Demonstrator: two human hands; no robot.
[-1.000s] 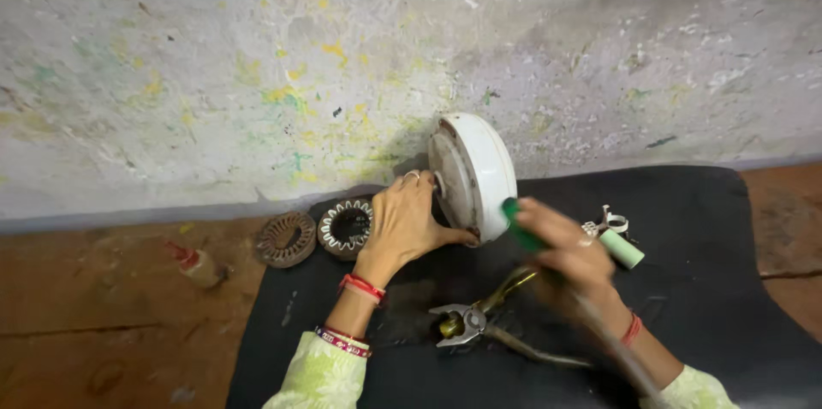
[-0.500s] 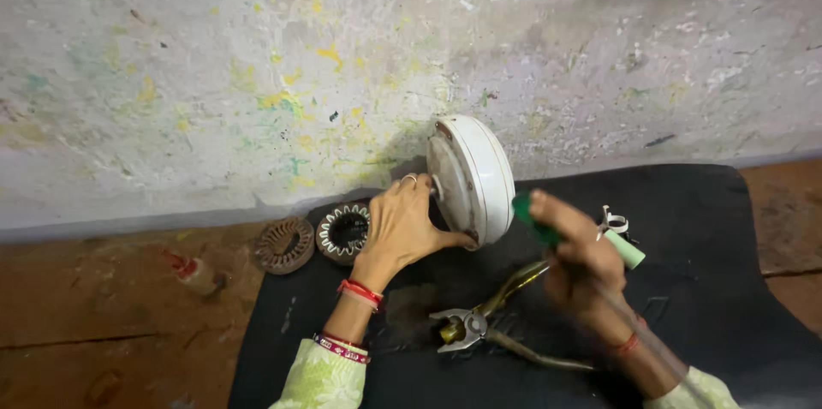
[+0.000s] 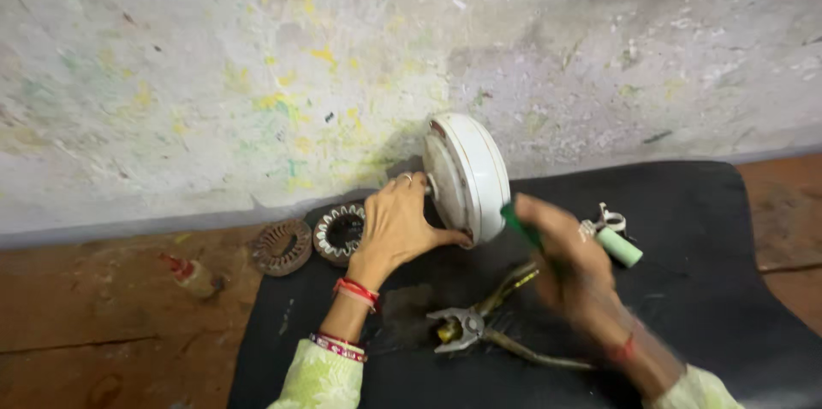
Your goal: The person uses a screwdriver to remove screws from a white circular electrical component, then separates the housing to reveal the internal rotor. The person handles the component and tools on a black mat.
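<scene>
While my left hand point(image 3: 396, 225) braces the white motor housing point(image 3: 469, 178) on edge w/ fingers spread, my right hand point(image 3: 572, 259), blurred, grips a green-handled tool point(image 3: 519, 225).

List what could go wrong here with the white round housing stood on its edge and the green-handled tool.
1. The white round housing stands on its rim on the black mat, steadied only by the left hand; it could roll or tip.
2. The right hand is blurred in motion with a green-handled tool at the housing's edge; a slip might reach the left hand's fingers close by.
3. The pliers lie under the right forearm and could be knocked.
</scene>
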